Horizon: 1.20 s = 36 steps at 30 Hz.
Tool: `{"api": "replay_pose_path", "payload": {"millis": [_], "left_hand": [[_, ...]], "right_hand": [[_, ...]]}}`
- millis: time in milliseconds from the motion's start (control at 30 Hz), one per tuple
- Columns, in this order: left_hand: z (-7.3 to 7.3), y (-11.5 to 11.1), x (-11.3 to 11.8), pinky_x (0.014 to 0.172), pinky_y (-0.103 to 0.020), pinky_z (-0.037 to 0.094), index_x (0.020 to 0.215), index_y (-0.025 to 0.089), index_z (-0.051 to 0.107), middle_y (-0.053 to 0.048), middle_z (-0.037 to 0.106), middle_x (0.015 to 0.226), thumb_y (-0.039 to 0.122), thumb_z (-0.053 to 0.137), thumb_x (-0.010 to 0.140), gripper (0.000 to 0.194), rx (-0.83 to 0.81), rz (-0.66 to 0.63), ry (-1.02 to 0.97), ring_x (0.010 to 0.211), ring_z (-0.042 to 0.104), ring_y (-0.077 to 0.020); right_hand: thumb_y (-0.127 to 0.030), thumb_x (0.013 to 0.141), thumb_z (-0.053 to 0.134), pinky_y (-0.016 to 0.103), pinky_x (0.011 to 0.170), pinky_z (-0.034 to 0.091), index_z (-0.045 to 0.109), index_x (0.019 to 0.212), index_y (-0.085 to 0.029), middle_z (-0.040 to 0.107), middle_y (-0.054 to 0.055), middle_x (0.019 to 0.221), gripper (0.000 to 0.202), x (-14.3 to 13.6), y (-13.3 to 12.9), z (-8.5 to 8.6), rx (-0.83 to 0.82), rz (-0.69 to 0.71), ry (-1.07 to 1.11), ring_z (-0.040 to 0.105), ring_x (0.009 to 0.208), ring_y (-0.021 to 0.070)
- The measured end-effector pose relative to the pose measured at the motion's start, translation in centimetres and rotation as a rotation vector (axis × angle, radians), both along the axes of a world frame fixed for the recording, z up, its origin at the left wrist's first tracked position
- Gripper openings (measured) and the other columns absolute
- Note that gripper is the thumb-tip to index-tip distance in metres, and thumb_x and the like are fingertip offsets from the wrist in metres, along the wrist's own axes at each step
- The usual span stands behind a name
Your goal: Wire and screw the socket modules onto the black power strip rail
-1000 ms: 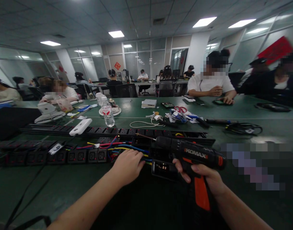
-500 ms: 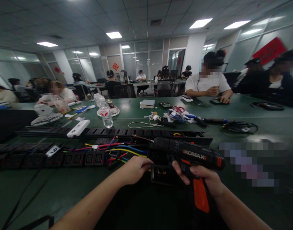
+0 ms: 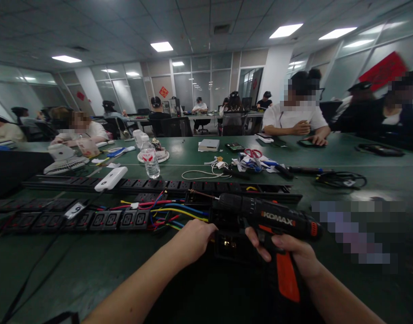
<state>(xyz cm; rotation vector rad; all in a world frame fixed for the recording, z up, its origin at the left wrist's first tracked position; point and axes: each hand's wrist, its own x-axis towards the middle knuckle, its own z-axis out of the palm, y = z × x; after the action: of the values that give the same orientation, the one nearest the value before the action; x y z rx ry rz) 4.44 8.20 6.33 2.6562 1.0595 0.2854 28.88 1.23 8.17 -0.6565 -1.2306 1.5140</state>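
In my right hand (image 3: 299, 252) is a black and orange cordless drill (image 3: 270, 213) marked KOMAX, its handle wrapped by the fingers. Its long thin bit (image 3: 204, 194) points left over the power strip parts. My left hand (image 3: 197, 238) is closed at the left edge of a black plastic housing (image 3: 231, 246), and its fingertips are partly hidden. Brass-coloured contacts show inside that housing. Left of the hand, red, blue, yellow and green wires (image 3: 179, 210) run out of a black socket strip (image 3: 111, 220).
Behind lies another long black socket strip (image 3: 172, 185) with a white device (image 3: 111, 179) on it. Further back stand a water bottle (image 3: 151, 159), red-handled scissors (image 3: 252, 153) among bits, and a coiled black cable (image 3: 343, 180). A person in white (image 3: 294, 117) sits across the green table (image 3: 179, 155).
The view has shifted slightly. Both hands and the drill stay almost where they were. The contacts inside the black housing show brighter now.
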Motion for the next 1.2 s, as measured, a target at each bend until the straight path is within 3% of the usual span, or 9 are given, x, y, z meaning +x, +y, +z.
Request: {"api": "replay_pose_path", "payload": {"millis": [233, 533, 667, 900, 1067, 1200], "left_hand": [[0.2, -0.3, -0.1, 0.074, -0.028, 0.048, 0.112, 0.02, 0.065, -0.007, 0.071, 0.091, 0.009, 0.044, 0.091, 0.032, 0.0, -0.014, -0.071, 0.082, 0.067, -0.0201], [0.5, -0.7, -0.1, 0.065, -0.025, 0.043, 0.108, 0.02, 0.056, -0.003, 0.066, 0.083, 0.006, 0.046, 0.087, 0.027, -0.066, 0.006, -0.091, 0.076, 0.063, -0.0186], [0.1, -0.6, 0.0, 0.068, -0.026, 0.045, 0.108, 0.02, 0.057, -0.004, 0.066, 0.086, 0.009, 0.046, 0.089, 0.024, -0.043, 0.031, -0.088, 0.08, 0.063, -0.0194], [-0.5, -0.1, 0.5, 0.082, -0.03, 0.048, 0.122, 0.023, 0.054, -0.007, 0.066, 0.101, 0.004, 0.044, 0.088, 0.04, 0.064, 0.011, -0.088, 0.092, 0.062, -0.0206], [-0.6, -0.5, 0.7, 0.085, -0.032, 0.048, 0.12, 0.021, 0.054, -0.008, 0.065, 0.103, 0.004, 0.045, 0.087, 0.038, 0.101, 0.062, -0.052, 0.095, 0.061, -0.0211], [-0.8, -0.8, 0.8, 0.086, -0.034, 0.049, 0.118, 0.019, 0.054, -0.008, 0.064, 0.098, 0.004, 0.043, 0.089, 0.034, 0.147, 0.056, -0.027, 0.093, 0.061, -0.0215]], "right_hand": [[-0.039, 0.075, 0.068, 0.027, 0.053, 0.037, 0.068, 0.094, -0.014, 0.066, 0.006, 0.083, 0.031, 0.0, -0.1, 0.5, -0.029, -0.008, -0.008, 0.049, 0.055, 0.0134], [-0.038, 0.076, 0.066, 0.027, 0.055, 0.037, 0.064, 0.108, -0.015, 0.066, 0.005, 0.082, 0.039, -0.2, 0.0, 0.4, -0.007, -0.012, -0.007, 0.05, 0.054, 0.0128], [-0.037, 0.076, 0.064, 0.028, 0.055, 0.037, 0.065, 0.105, -0.015, 0.066, 0.005, 0.083, 0.036, -0.2, 0.1, 0.3, 0.008, -0.027, -0.006, 0.05, 0.054, 0.0129], [-0.034, 0.076, 0.063, 0.028, 0.059, 0.041, 0.071, 0.096, -0.015, 0.067, 0.006, 0.083, 0.029, 0.2, 0.8, 0.5, 0.039, -0.054, -0.027, 0.053, 0.056, 0.0139], [-0.035, 0.075, 0.065, 0.03, 0.066, 0.046, 0.073, 0.104, -0.016, 0.068, 0.005, 0.083, 0.036, 0.2, 0.6, 0.6, 0.027, -0.088, -0.037, 0.056, 0.06, 0.0154], [-0.034, 0.078, 0.063, 0.028, 0.066, 0.048, 0.071, 0.113, -0.02, 0.068, 0.004, 0.086, 0.039, 0.6, -1.4, 1.0, 0.017, -0.145, -0.053, 0.059, 0.067, 0.0165]]}}
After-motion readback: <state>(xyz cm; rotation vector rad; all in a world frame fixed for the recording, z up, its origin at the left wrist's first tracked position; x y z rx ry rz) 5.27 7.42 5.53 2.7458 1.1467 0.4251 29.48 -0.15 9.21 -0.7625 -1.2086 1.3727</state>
